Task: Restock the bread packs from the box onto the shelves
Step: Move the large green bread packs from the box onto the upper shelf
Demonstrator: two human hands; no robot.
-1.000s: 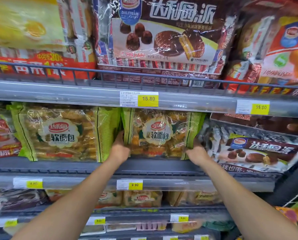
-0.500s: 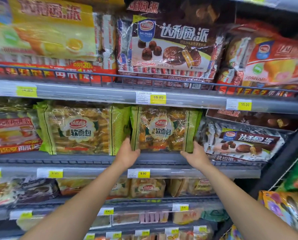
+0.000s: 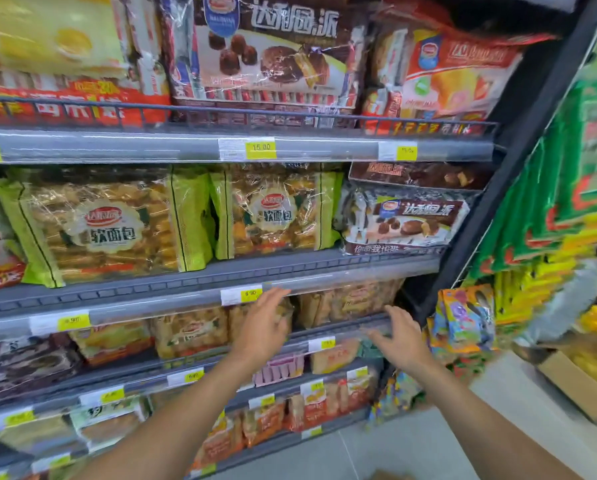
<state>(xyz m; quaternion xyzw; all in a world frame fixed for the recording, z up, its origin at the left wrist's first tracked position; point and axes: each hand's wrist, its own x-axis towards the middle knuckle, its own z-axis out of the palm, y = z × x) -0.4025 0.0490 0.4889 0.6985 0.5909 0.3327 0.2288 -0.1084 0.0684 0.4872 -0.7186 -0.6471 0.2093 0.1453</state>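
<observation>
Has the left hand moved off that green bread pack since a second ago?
Yes. The left hand has dropped off the green bread pack, now below the 9.90 price tag, open and empty.

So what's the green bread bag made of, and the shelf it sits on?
The green bread bag looks like thin glossy plastic film: it crinkles, glints, and shows the bread through it. The shelf looks like grey painted metal, matte and stiff, though that is less certain.

We read 软面包 on the two green bread packs, 达利园·派 on the brown pie pack above, 15.00 on an upper price tag, and 9.90 on a lower tag.
</observation>
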